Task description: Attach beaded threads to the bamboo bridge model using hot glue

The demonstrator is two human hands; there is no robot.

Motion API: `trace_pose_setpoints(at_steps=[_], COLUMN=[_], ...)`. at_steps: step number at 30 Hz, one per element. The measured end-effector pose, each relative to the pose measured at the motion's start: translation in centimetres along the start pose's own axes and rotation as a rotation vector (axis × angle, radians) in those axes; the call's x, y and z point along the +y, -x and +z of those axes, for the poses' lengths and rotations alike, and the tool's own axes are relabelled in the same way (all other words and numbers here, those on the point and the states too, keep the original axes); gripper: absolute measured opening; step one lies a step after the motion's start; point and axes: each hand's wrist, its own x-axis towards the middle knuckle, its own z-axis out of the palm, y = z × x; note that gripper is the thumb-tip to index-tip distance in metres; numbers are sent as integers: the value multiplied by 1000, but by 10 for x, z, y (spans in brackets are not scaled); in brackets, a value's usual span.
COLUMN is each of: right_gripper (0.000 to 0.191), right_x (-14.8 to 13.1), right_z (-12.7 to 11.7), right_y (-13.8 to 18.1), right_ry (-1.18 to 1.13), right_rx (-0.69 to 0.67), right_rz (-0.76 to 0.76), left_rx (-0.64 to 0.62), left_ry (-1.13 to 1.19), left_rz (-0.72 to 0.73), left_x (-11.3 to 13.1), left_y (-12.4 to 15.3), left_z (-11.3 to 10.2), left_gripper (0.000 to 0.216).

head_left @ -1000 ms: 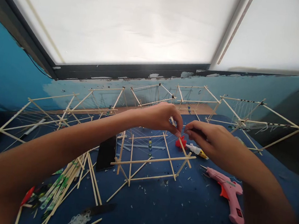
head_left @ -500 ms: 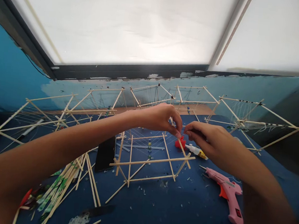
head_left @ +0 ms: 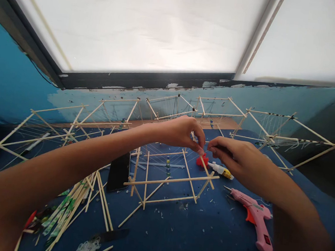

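A frame of thin wooden sticks (head_left: 168,180) stands on the blue table in front of me, with fine threads and a column of small beads (head_left: 167,166) inside it. My left hand (head_left: 186,133) reaches across from the left and pinches the frame's right-hand stick near its far end. Close beside those fingertips, my right hand (head_left: 231,150) has thumb and forefinger pressed together. Whatever lies in that pinch is too fine to make out. Just under both hands are a red object (head_left: 202,160) and a small white-and-yellow glue bottle (head_left: 222,170).
A pink glue gun (head_left: 255,215) lies at the right. Several similar stick frames (head_left: 274,137) line the back by the wall. At the left are a black phone (head_left: 118,173), a pile of sticks (head_left: 71,207), a dark blade (head_left: 113,235) and tangled white thread (head_left: 86,248).
Almost nothing differs. Both hands keep their pinched poses by the frame's right stick, and the whole view has shifted very slightly.
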Motion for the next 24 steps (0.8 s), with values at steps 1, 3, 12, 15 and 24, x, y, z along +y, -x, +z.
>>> trace_pose_setpoints(at_steps=[1, 3, 12, 15, 24], right_gripper=[23, 24, 24, 24, 24], right_x=[1, 2, 3, 0, 0], right_z=[0, 0, -1, -1, 2], right_y=[0, 0, 0, 0, -1], right_ry=[4, 12, 12, 12, 5], right_rx=[-5, -15, -52, -31, 10], right_rz=[-2, -9, 10, 17, -5], left_rx=[-3, -10, -12, 0, 42], left_ry=[0, -1, 1, -9, 1], left_rz=[-4, -18, -21, -26, -51], left_x=[0, 0, 2, 1, -3], left_y=[0, 0, 0, 0, 3], left_z=[0, 0, 0, 0, -3], left_gripper=[12, 12, 11, 12, 10])
